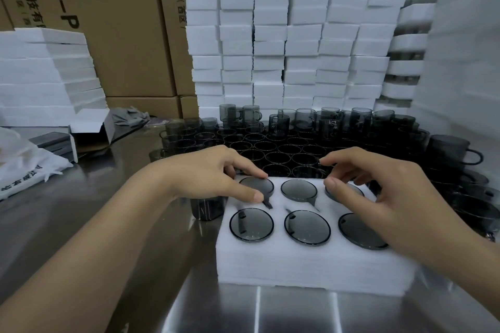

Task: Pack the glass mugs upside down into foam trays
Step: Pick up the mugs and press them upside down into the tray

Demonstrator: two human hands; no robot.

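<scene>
Both hands work along the foam tray's (297,262) far edge: my left hand (205,178) pinches the far-left mug (261,187), my right hand (378,186) grips the far-right mug (353,191), bases up; loose mugs (284,149) stand just beyond.

A white rectangular foam tray (297,265) sits near on the shiny metal surface (270,311), with six smoky round glass mugs (307,227) in its holes, three near and three far. A single dark glass mug (207,208) stands just left of the tray. Behind the tray crowd loose upright glass mugs (270,149). Farther back rise stacked white foam blocks (270,35), with brown cardboard boxes (121,35) to their left.
</scene>
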